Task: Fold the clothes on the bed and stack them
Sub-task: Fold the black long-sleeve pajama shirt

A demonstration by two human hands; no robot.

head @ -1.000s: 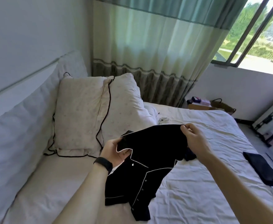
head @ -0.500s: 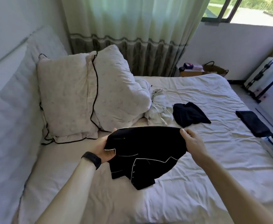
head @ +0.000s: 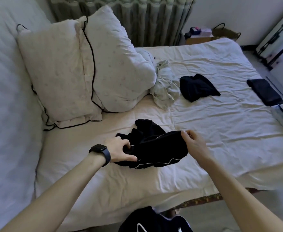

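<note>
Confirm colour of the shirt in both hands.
Black shirt with thin white piping; the head view shows it best.

Arms: left arm (head: 57, 188) and right arm (head: 238, 190) bare from wrist to frame edge.
Hands: left hand (head: 119, 150) and right hand (head: 195, 144) bare.
Watch (head: 98, 149): black, rounded-rectangle face, on left wrist.
Strap (head: 107, 157): dark, smooth, wide.
Clothing (head: 154, 220): black, with thin white lines, at the bottom edge.

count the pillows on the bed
2. The left pillow leans on the padded headboard; the right pillow rests against it, nearer the curtain. Another may be hidden behind them.
</note>
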